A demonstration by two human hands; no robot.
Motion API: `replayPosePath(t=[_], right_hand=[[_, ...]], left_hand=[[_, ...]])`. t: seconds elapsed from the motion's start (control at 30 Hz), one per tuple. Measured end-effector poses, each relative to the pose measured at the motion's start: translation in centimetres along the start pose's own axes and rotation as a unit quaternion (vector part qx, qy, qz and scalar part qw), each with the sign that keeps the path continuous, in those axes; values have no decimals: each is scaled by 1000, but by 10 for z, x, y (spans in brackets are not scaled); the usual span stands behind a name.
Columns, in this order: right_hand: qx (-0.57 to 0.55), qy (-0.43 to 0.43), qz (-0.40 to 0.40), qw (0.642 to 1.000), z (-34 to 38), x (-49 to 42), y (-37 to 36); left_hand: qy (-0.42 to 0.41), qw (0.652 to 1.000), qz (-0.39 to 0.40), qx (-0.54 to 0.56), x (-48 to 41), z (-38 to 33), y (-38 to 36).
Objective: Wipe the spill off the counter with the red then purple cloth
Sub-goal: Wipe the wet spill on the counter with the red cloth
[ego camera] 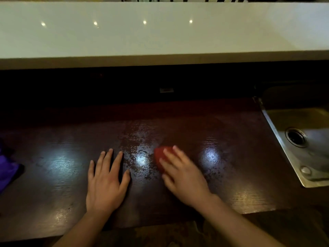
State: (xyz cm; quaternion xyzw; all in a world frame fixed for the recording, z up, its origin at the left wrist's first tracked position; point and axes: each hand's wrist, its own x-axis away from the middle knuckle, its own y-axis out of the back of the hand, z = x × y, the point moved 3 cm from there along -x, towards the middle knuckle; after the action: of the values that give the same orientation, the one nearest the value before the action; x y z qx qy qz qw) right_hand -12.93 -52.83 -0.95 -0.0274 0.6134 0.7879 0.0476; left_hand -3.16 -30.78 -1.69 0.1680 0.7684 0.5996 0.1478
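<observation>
With fingers spread, the right hand [181, 175] is pressing the red cloth [160, 155] onto the counter [240, 157] at the spill's [140, 154] 3 o'clock, while the left hand [105, 182] is lying splayed at 8 o'clock and the purple cloth [7, 170] far toward 9.

Dim light is falling on the dark table [53, 175], where overhead lamps are glaring back as pale patches. The far white ledge [160, 36] is shining brightly. The right hand [181, 173] is blurring slightly, and straight edges are bowing outward.
</observation>
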Motion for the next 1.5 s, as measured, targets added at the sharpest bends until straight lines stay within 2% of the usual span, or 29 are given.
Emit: replayPosePath(t=[0.07, 0.1, 0.17, 0.23, 0.3, 0.37, 0.47, 0.57, 0.63, 0.7, 0.77, 0.8, 0.87, 1.0, 1.07, 1.13, 1.23, 1.33, 1.4, 1.43, 1.5], right_hand=[[-17, 48, 20, 999, -10, 16, 1], [-7, 31, -2, 999, -29, 14, 4], [-3, -82, -40, 996, -68, -9, 16], [1, -203, -53, 978, -90, -46, 24], [-2, -235, -42, 971, -69, -75, 16], [-3, -168, -27, 985, -28, -83, 3], [-26, -24, 7, 999, 43, -58, -14], [-36, 67, 45, 996, 66, -34, -15], [-15, 47, 33, 998, 46, -47, -9], [-10, -56, -14, 998, 16, -76, -3], [-24, -175, -24, 984, 2, -107, -1], [-31, -204, -28, 978, 7, -119, -3], [-22, -170, -29, 985, 33, -136, -13], [-15, 31, 12, 999, 101, -94, -30], [-30, 93, 43, 994, 104, -71, -32], [-29, 79, 18, 996, 80, -80, -29], [-25, -100, -36, 994, 34, -130, -21], [-23, -187, -50, 981, 24, -184, -24], [-35, -181, -46, 982, 44, -208, -27], [-37, -147, -38, 988, 60, -214, -27], [-30, -22, -27, 999, 99, -202, -31]], left_hand=[[-3, 1000, 1, -1, 0, 0, 0], [-2, 1000, -1, -1, 0, -1, -1], [2, 1000, 0, -2, 0, -2, 0], [7, 1000, -5, 8, -1, -2, 1], [8, 1000, -10, 26, -1, 0, 2], [9, 999, -13, 42, -1, 1, 3], [7, 998, -8, 55, -1, 2, 3], [-2, 998, -2, 59, 1, 4, 4], [-2, 996, -3, 85, 1, 5, 7], [8, 990, -9, 138, 1, 9, 10], [11, 984, -3, 179, 1, 15, 14], [3, 983, 4, 183, 0, 20, 16], [-21, 987, 13, 160, -5, 35, 22], [-37, 998, 11, 45, -9, 86, 30], [-33, 999, 23, -5, -10, 111, 30], [-29, 998, 34, -35, -7, 127, 27], [-14, 999, 31, -38, -7, 135, 23], [-20, 999, 21, -37, -8, 134, 22], [-23, 999, 16, -32, -7, 134, 24], [-22, 999, 15, -31, -8, 134, 25], [-21, 999, 12, -27, -7, 133, 26]])
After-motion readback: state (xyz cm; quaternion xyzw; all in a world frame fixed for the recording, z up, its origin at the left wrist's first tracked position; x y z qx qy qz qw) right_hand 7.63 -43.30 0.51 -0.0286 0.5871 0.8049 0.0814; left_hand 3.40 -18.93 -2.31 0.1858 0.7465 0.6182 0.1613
